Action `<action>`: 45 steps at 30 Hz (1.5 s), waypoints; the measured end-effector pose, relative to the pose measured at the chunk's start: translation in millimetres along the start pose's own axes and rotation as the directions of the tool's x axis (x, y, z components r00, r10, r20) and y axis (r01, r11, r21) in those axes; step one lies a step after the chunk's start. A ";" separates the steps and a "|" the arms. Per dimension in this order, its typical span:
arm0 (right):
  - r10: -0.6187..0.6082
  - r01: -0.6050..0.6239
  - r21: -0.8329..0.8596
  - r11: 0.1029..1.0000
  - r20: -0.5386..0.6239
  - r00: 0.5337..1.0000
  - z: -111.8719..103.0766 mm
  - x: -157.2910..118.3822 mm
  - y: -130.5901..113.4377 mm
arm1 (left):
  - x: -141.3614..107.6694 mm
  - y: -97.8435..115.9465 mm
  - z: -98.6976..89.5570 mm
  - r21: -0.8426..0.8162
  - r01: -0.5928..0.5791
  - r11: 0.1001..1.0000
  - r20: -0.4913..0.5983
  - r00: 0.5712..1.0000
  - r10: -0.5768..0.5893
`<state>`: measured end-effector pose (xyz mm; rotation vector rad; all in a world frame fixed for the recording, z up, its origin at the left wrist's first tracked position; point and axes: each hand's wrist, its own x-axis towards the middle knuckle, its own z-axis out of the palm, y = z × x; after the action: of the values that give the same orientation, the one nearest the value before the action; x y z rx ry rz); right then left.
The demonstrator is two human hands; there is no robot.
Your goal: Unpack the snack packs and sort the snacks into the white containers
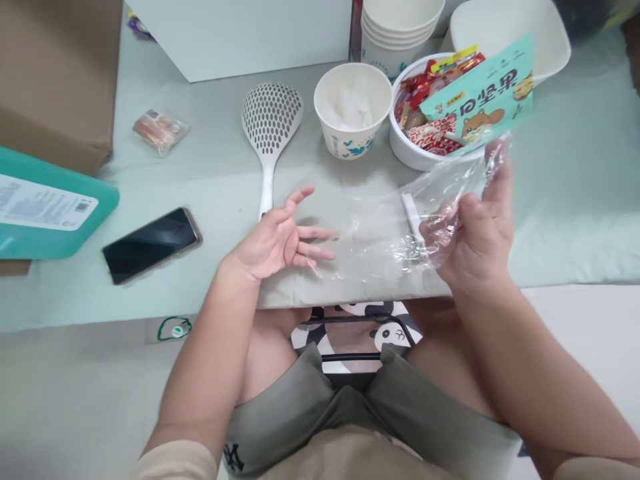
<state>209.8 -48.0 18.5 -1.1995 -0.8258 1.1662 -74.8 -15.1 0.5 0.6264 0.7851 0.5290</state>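
Note:
My right hand (pixel 477 227) grips a crinkled clear plastic bag (pixel 370 233), its fingers partly behind the film. A thin white strip (pixel 413 215) shows at the bag, near those fingertips. My left hand (pixel 285 243) is spread with its palm turned up, at the bag's left end, holding nothing. Just above it lies a white slotted skimmer (pixel 271 120), its handle end partly hidden by the hand. A paper cup (pixel 353 110) with white, tissue-like material inside stands beyond the bag. To its right sits a white bowl (pixel 407 150) of wrapped snacks and a teal pouch (pixel 493 93).
A black phone (pixel 153 245), a small wrapped snack (pixel 159 131), a green container (pixel 50 207) and a cardboard box (pixel 55 73) are on the left. Stacked cups (pixel 397 40), a white box (pixel 250 33) and a white basin (pixel 555 40) stand at the back.

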 end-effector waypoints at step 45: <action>-0.293 0.415 -0.697 0.585 0.296 0.909 -19.1 2.3 22.8 | -0.4 -9.3 -1.8 0.872 -0.325 0.365 -0.112 0.594 0.797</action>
<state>223.1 -51.6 -8.0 -1.5085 -1.6985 0.5579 -74.6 -21.3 -6.7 1.7268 1.3577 1.0890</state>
